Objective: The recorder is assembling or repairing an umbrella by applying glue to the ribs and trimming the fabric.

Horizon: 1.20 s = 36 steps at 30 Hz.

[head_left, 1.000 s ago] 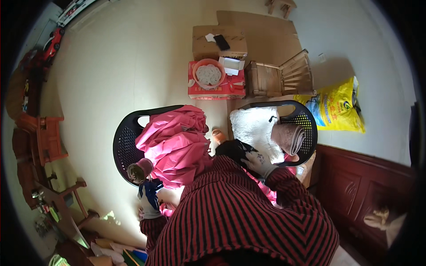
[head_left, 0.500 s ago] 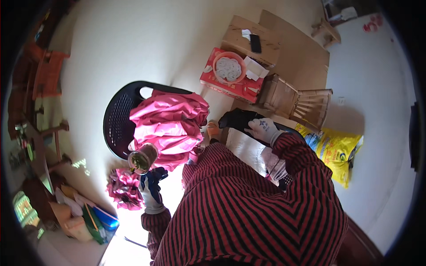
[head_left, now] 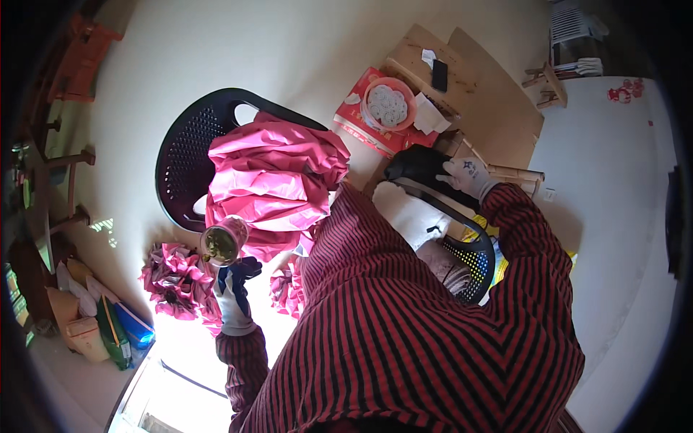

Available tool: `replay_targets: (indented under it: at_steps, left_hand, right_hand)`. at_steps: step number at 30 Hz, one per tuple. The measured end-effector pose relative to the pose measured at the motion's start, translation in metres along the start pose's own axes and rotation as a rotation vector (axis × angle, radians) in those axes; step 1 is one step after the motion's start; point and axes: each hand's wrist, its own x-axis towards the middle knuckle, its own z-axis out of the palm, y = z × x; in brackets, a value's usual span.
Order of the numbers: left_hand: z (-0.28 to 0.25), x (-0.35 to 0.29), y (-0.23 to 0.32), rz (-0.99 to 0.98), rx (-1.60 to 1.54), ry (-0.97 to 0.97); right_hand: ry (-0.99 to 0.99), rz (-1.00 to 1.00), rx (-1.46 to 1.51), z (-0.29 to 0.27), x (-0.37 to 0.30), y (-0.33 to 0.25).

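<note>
Left hand [head_left: 235,297], white-and-blue knit glove, fingers closed round a clear round-mouthed cup [head_left: 223,244], greenish bits inside; cup sits left, at near edge of glossy, creased pink sheeting [head_left: 271,180], contact unclear. Sheeting heaped on black perforated plastic chair [head_left: 189,162]. Right hand [head_left: 465,177], pale glove, fingers curled on limp black cloth [head_left: 424,170], gripping it, far side of right-hand black chair [head_left: 482,265]. That chair holds fluffy white fabric [head_left: 408,215] and rolled brownish textile [head_left: 442,265]. Ruffled pink bundle [head_left: 177,283] near left.
</note>
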Motion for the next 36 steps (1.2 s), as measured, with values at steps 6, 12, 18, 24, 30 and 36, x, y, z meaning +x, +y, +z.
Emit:
replay_targets:
  at_steps: [6, 12, 18, 24, 30, 36]
  left_hand:
    - [0.013, 0.026, -0.034, 0.041, 0.217, 0.045]
    - [0.008, 0.054, -0.071, 0.461, 0.783, -0.016]
    - [0.016, 0.051, -0.118, 0.298, 0.506, 0.048]
    - [0.036, 0.044, -0.165, 0.509, 0.773, 0.126]
    - [0.057, 0.012, -0.221, 0.296, 0.241, 0.107]
    - [0.084, -0.045, -0.256, 0.242, 0.209, -0.024]
  right_hand:
    - [-0.083, 0.079, -0.083, 0.049, 0.019, 0.085]
    - [-0.089, 0.098, -0.152, 0.115, 0.026, 0.150]
    - [-0.097, 0.231, -0.235, 0.201, 0.042, 0.184]
    - [-0.053, 0.259, -0.208, 0.260, 0.051, 0.216]
    - [0.020, 0.207, -0.208, 0.290, 0.059, 0.241]
    - [0.101, 0.070, -0.244, 0.313, 0.045, 0.288]
